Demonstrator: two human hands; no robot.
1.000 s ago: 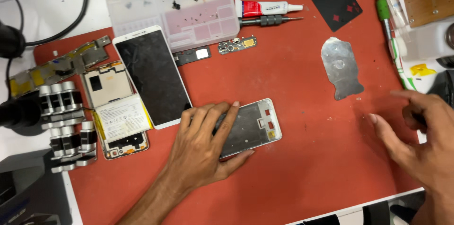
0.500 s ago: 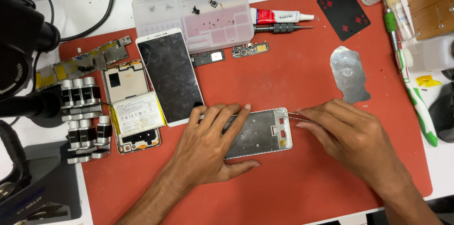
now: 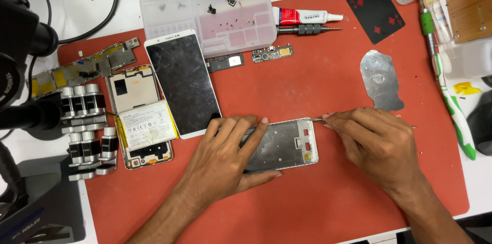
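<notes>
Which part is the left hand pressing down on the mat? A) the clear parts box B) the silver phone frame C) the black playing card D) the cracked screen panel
B: the left hand lies flat on the silver phone frame, while the right hand works at its top corner.

Bare red mat (image 3: 307,85) lies open at twelve o'clock of both hands (image 3: 225,157), and at six o'clock too. At nine o'clock the phone screen (image 3: 184,82) and battery (image 3: 148,126) crowd close; a metal plate (image 3: 380,80) sits at one o'clock.
</notes>
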